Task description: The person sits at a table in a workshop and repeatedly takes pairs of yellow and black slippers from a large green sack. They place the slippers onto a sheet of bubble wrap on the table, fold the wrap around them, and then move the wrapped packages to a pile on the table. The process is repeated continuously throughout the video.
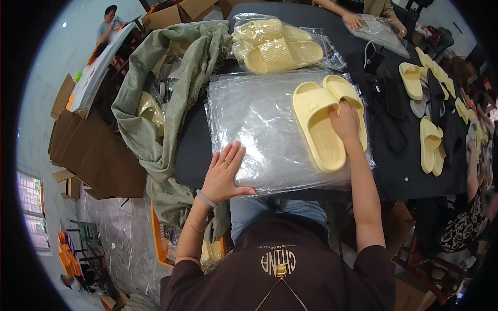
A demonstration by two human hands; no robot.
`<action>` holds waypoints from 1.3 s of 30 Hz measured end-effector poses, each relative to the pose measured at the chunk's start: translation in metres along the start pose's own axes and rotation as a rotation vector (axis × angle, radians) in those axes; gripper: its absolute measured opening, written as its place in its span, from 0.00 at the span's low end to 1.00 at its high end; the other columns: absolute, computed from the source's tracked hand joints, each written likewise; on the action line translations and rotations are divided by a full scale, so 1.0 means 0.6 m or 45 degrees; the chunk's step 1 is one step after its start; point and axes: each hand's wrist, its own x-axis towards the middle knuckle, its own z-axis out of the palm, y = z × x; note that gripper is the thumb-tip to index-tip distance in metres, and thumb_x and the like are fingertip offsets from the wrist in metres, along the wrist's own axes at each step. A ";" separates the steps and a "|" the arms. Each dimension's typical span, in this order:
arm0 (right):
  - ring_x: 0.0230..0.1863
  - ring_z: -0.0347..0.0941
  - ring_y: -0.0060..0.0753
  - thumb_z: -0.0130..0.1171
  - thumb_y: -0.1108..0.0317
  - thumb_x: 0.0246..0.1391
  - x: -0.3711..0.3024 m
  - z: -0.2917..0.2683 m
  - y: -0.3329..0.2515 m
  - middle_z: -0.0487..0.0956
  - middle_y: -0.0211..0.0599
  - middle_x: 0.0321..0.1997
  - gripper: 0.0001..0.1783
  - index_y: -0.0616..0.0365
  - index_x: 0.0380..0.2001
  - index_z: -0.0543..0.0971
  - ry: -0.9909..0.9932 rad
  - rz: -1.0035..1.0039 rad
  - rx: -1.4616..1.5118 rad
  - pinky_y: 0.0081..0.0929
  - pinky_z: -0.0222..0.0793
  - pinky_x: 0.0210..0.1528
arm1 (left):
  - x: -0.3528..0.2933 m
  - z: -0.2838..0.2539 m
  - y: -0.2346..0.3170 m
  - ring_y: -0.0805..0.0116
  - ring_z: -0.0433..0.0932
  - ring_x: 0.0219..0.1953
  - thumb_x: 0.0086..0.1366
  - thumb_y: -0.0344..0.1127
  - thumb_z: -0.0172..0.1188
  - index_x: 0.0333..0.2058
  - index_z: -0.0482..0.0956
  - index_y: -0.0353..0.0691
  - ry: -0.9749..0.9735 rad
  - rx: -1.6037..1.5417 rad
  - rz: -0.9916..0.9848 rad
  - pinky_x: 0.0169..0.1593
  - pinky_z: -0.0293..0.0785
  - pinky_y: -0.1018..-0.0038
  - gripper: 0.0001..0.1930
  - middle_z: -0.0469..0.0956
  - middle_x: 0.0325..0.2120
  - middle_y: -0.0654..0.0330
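Note:
A stack of clear plastic bags [254, 124] lies on the black-covered table in front of me. My left hand [223, 176] rests flat on the near left part of the stack, fingers stretched out. On the right side of the same stack is a pair of pale yellow slide slippers [327, 153], side by side with their toes pointing away. My right hand [346, 123] grips the pair where the two meet, its fingertips hidden at the straps. Just beyond the stack lies another yellow pair in a clear bag [282, 52].
A green woven sack [136, 98] with its mouth open holds slippers at left, beside brown cardboard boxes [98, 160]. Loose yellow slippers [411, 82] and black ones lie at right. Across the table, another person's hand [353, 20] rests on clear plastic. An orange basket [161, 241] stands below.

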 end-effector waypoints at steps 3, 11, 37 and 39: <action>0.47 0.69 0.53 0.57 0.66 0.48 -0.003 -0.019 -0.046 0.75 0.50 0.42 0.15 0.65 0.37 0.75 0.082 -0.156 0.096 0.46 0.63 0.50 | 0.000 0.000 0.003 0.54 0.48 0.68 0.41 0.77 0.55 0.64 0.54 0.40 0.004 0.012 -0.018 0.66 0.45 0.55 0.59 0.52 0.66 0.53; 0.44 0.68 0.45 0.61 0.69 0.38 -0.176 0.023 -0.293 0.75 0.44 0.42 0.17 0.62 0.35 0.75 -0.250 -0.580 0.344 0.41 0.65 0.45 | -0.015 0.046 -0.021 0.56 0.69 0.55 0.42 0.55 0.71 0.51 0.73 0.43 0.107 -0.673 -0.111 0.61 0.55 0.59 0.38 0.75 0.48 0.56; 0.46 0.66 0.55 0.57 0.70 0.44 -0.048 -0.064 -0.097 0.73 0.48 0.42 0.18 0.64 0.41 0.71 -0.016 -0.270 0.041 0.47 0.64 0.48 | 0.012 -0.021 -0.019 0.52 0.49 0.68 0.50 0.62 0.62 0.63 0.55 0.36 0.008 -0.314 -0.029 0.65 0.47 0.54 0.50 0.53 0.64 0.48; 0.45 0.68 0.54 0.58 0.70 0.44 -0.047 -0.047 -0.168 0.74 0.48 0.40 0.17 0.64 0.39 0.72 -0.087 -0.286 0.254 0.47 0.65 0.47 | 0.049 -0.017 -0.023 0.48 0.47 0.68 0.61 0.45 0.56 0.62 0.56 0.34 0.211 -0.323 -0.096 0.66 0.46 0.53 0.35 0.53 0.64 0.45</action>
